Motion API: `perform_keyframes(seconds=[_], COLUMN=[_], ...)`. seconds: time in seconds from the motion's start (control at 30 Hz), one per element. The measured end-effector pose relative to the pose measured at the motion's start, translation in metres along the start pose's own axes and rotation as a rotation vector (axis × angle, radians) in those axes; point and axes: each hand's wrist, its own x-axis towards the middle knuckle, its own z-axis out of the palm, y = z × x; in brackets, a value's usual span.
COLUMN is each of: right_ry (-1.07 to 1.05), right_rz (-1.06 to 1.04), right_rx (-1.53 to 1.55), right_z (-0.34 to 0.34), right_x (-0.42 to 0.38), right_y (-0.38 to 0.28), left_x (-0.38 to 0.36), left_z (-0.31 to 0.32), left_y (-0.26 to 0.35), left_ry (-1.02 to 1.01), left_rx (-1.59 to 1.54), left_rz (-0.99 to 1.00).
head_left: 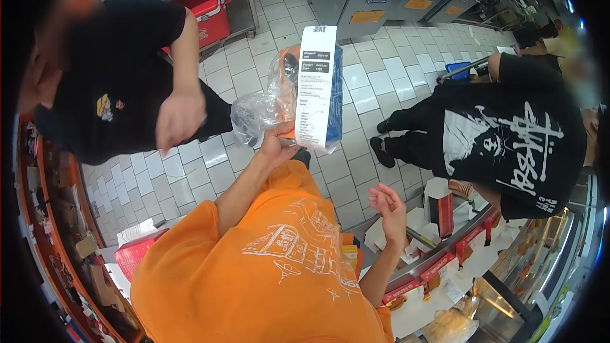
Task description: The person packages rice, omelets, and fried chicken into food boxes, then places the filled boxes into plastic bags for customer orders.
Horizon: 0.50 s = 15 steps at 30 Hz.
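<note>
My left hand [278, 145] is closed around the lower edge of a clear plastic bag [254, 114], held out in front of me over the floor. Inside it is something orange and blue [337, 82], whose kind I cannot make out. A long white printed receipt [316, 89] lies over the bag's front, its small print mostly unreadable. My right hand [389, 208] is raised to the right with its fingers apart and nothing in it, near the counter with white and red food boxes [438, 206].
A person in a black shirt [121, 76] stands close on the left, another [508, 146] on the right. A red cooler box [206, 16] sits on a shelf behind. Steel kitchen units [381, 0] line the back. Shelves [47, 216] run along the left.
</note>
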Motion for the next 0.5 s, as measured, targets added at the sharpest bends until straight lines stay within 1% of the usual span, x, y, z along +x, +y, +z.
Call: perform_keyframes(seconds=[0.1, 0.13, 0.23, 0.33, 0.43, 0.5], right_ry=[0.030, 0.041, 0.029, -0.018, -0.077, -0.088], right_rz=[0.062, 0.082, 0.081, 0.070, 0.039, 0.023], right_rx=[0.041, 0.078, 0.102, 0.070, 0.024, 0.003], right_z=[0.003, 0.007, 0.018, 0.030, 0.039, 0.035], right_x=[0.024, 0.032, 0.061, 0.093, 0.113, 0.118], right_y=[0.015, 0.018, 0.017, -0.004, -0.036, -0.051], left_x=[0.026, 0.033, 0.048, 0.068, 0.076, 0.080], left_z=[-0.009, -0.005, 0.006, 0.007, 0.019, 0.031], left_y=[0.015, 0.023, 0.043, 0.058, 0.062, 0.062], left_ry=[0.004, -0.058, -0.024, 0.038, 0.050, 0.089], left_rx=[0.093, 0.139, 0.320, 0.304, 0.227, 0.276], left_rz=[-0.053, -0.013, 0.013, -0.029, 0.008, 0.074])
